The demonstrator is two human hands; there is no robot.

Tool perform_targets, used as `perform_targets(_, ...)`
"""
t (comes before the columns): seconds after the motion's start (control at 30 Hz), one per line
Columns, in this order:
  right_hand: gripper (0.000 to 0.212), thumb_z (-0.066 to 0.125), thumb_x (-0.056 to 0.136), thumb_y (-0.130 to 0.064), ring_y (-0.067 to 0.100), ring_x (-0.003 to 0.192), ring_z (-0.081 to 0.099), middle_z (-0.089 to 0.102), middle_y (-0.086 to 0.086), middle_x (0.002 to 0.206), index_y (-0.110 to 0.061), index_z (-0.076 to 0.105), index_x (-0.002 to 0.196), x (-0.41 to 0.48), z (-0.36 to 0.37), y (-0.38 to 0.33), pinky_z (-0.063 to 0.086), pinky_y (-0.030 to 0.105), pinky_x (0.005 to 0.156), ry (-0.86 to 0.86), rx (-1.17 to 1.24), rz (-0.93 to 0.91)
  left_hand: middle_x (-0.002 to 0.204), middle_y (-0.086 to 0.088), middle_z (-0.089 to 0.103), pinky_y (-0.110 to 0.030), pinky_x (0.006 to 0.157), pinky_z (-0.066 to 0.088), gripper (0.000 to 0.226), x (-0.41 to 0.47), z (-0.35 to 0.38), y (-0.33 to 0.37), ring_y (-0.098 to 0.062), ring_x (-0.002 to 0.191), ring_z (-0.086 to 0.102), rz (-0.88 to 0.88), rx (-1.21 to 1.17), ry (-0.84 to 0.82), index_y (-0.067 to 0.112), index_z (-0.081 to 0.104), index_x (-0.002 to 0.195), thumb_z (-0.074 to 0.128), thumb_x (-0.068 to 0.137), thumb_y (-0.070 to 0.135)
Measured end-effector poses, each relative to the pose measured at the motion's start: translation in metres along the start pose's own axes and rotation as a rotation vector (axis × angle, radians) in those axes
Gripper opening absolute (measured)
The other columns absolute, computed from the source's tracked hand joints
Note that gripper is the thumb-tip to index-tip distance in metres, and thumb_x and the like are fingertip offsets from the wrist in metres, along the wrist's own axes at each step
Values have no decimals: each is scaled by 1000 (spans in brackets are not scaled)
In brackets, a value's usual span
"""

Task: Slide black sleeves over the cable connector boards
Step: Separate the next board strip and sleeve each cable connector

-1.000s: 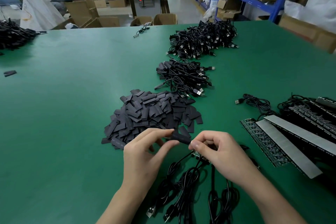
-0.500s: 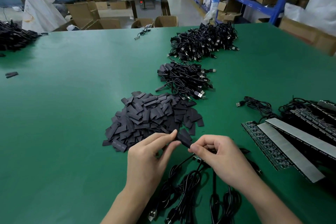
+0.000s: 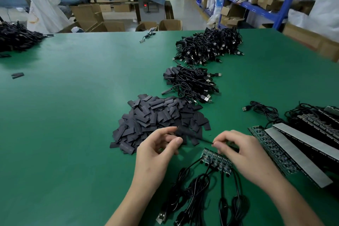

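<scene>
My left hand (image 3: 157, 150) holds the near end of one black sleeve (image 3: 189, 133) at its fingertips, just in front of the heap of loose black sleeves (image 3: 157, 121). A thin dark strand runs from that sleeve to my right hand (image 3: 238, 150), which pinches it between thumb and forefinger. What lies under the right fingers is hidden. Below the hands, a short row of small green connector boards (image 3: 216, 159) lies on the green table (image 3: 73, 115), their black USB cables (image 3: 201, 194) trailing toward me.
Two piles of coiled black cables lie beyond the sleeves, the nearer pile (image 3: 190, 82) and the farther pile (image 3: 209, 46). Long green board strips with grey backing (image 3: 293, 152) lie at the right. Another cable heap (image 3: 16, 38) sits far left. People work at a blue table behind.
My hands have drawn apart: the left went left with the sleeve, the right shifted right. The row of green boards, covered before, now shows below them.
</scene>
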State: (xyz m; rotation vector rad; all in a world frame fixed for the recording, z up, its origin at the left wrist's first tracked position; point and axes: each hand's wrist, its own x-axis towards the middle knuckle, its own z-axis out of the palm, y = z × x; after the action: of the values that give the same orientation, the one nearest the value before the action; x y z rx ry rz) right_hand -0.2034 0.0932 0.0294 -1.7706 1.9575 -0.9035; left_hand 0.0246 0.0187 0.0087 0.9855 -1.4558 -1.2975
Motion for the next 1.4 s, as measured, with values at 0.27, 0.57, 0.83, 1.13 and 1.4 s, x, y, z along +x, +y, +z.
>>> perform_targets(0.27,11,66,99,-24,5,50,53,64,-18,70,-27,71,90,78,-39,-24,40,20,48,239,-177,-63,95,23,61,-16,78,48,54,-8,-1,2,4,91,59,155,763,-332,40,76,104,47,82,80)
perform_targets(0.57,30,57,105,-32,10,97,66,71,-4,120,-23,68,131,165,-77,-79,47,23,81,186,-257,-92,88,16,65,-27,82,52,32,-12,-6,10,-2,87,62,151,672,-516,33,75,89,64,86,64)
perform_targets(0.83,18,73,88,-54,-2,90,65,70,-14,96,-39,71,97,35,-20,-21,54,22,85,-558,-241,131,88,12,66,-33,82,52,23,-12,-1,13,-9,87,65,132,501,-596,26,77,85,75,87,49)
perform_targets(1.13,18,82,82,-43,2,70,61,71,-8,75,-26,76,83,9,-1,-17,46,16,68,-451,413,95,75,13,67,-15,65,41,23,-12,3,13,2,68,57,59,336,-378,26,73,81,73,86,49)
perform_targets(1.4,13,87,81,-30,4,84,69,77,-6,89,-30,77,89,0,3,-8,49,13,77,-499,602,184,65,7,69,-15,60,45,13,-7,4,10,-5,60,59,-120,93,-426,21,79,81,82,82,34)
